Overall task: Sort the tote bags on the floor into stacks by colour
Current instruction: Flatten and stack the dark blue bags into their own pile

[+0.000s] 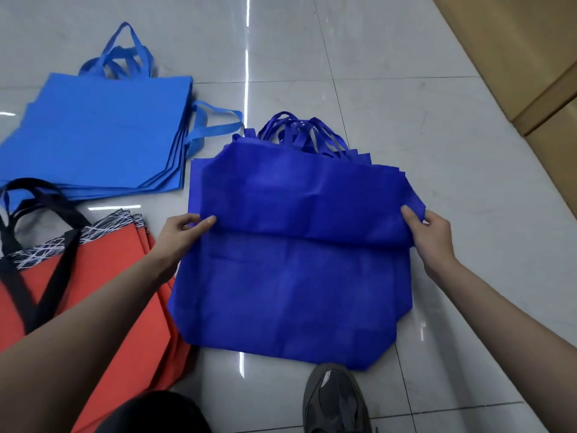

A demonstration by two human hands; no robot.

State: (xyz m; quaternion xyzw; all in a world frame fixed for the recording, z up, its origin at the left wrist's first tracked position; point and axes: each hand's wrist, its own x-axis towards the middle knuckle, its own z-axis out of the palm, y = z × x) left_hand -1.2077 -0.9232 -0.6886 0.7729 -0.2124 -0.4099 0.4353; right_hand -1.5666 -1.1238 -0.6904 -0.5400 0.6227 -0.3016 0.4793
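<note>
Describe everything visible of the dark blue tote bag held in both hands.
The dark blue tote bag looks like matte, creased non-woven fabric. The left hand and right hand pinch its side edges, its near edge raised over the dark blue stack on the floor; loop handles bunch at its far end.

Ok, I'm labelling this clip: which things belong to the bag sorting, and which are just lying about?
Job: dark blue bags, top one gripped by left hand and right hand; light blue stack; red stack.
Lying about: cardboard boxes; grey shoe.
</note>
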